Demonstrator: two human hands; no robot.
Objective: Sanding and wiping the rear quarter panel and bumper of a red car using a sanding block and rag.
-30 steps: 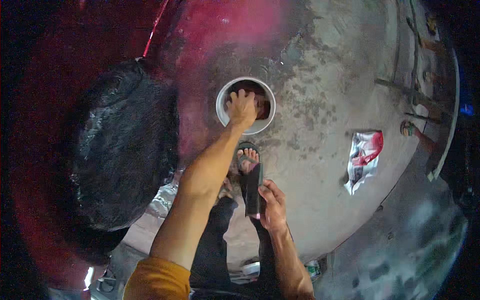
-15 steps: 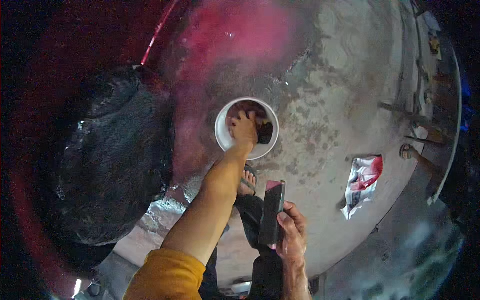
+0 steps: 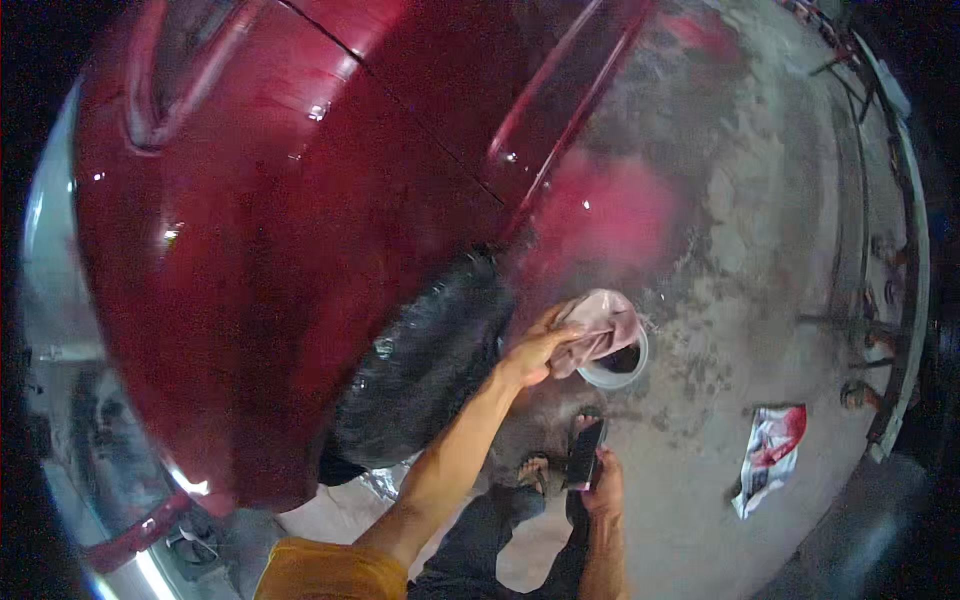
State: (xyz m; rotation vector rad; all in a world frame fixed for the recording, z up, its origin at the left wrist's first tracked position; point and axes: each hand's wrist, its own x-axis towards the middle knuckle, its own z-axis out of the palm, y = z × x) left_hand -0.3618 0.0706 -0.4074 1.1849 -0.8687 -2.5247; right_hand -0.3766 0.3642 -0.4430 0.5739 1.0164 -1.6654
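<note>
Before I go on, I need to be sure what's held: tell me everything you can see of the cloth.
The cloth is pale, dusty pink with darker mauve areas, and looks like soft, thin fabric, possibly wet. It is bunched and creased in loose folds, not spread flat. The left hand grips it at its left side; the rest extends rightward in front of the white bucket, hiding part of its opening. Whether it touches the rim, I cannot tell.

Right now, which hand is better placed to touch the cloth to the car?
Probably your left hand: it holds the pink cloth, nearer the red car. Your right hand holds a dark block.
</note>
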